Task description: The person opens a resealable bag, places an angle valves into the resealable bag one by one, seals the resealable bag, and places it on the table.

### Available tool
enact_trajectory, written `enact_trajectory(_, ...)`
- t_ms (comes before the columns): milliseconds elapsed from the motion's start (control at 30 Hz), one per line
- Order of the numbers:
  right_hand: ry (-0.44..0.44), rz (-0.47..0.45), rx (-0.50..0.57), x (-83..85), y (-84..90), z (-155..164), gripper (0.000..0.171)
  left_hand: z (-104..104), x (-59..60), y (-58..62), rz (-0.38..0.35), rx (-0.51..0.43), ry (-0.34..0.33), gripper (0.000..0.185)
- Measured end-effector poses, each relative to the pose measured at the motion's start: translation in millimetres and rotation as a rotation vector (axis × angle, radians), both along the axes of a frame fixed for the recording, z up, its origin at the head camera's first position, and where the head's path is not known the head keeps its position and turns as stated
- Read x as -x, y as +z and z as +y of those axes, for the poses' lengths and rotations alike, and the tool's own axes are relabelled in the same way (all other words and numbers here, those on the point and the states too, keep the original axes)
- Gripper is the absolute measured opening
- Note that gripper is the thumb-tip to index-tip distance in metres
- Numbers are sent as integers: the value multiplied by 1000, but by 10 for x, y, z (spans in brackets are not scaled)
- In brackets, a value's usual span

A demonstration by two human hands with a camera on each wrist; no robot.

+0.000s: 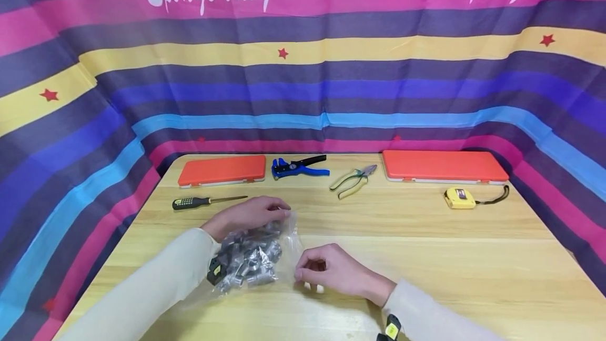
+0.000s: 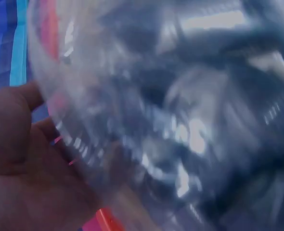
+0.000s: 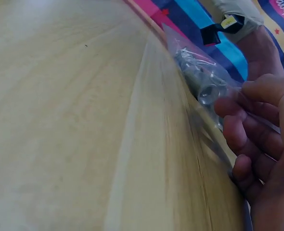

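A: What do the fingers hold?
B: Left hand [image 1: 248, 214] fingers grip the clear bag of metal parts [image 1: 253, 259] at its top; right hand [image 1: 331, 272] fingers pinch its edge.
A: Where is it?
B: On the bench [image 1: 426, 257], near the screwdriver [image 1: 205, 202].

Clear bag [image 2: 180, 120] a close blur at the left wrist, contents indistinct, right fingertips [image 1: 303, 272] tucked under
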State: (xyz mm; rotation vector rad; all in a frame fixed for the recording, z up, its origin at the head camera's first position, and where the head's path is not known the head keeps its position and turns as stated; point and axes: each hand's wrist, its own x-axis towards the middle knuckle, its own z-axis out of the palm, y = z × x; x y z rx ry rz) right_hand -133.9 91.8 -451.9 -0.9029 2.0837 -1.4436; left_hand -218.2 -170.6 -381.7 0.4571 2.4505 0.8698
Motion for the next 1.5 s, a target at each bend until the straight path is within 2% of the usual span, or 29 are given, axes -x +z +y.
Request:
enact_trajectory(133,-14,59,-29,-2,26,20,18,11,1,18,-8,-67,20,24)
enact_trajectory(333,-58,131,-50,38,80,181,14,-82,-19,65,16,-177,68,20)
enact_trajectory(467,-131,193,-53,76,127,351,12,-156,-17,138,63,-249,107,23)
enact_trajectory(600,-230,247,-63,133,211,570,10,-192,-76,274,109,-324,137,26)
enact_trajectory(800,-400,303,-91,186,523,888,3,-107,-278,481,166,-471,147,22)
enact_trajectory(967,-498,450,-95,169,849,1072,8,-8,-412,572,183,-626,128,17)
enact_trajectory(1100,-565,547,-94,131,1075,1155,13,68,-476,617,196,-720,103,16)
enact_trajectory(1367,-641,630,-36,83,1365,1237,21,200,-547,689,209,-810,72,16)
enact_trajectory(1500,-660,611,16,79,1406,1265,22,231,-595,710,232,-790,71,14)
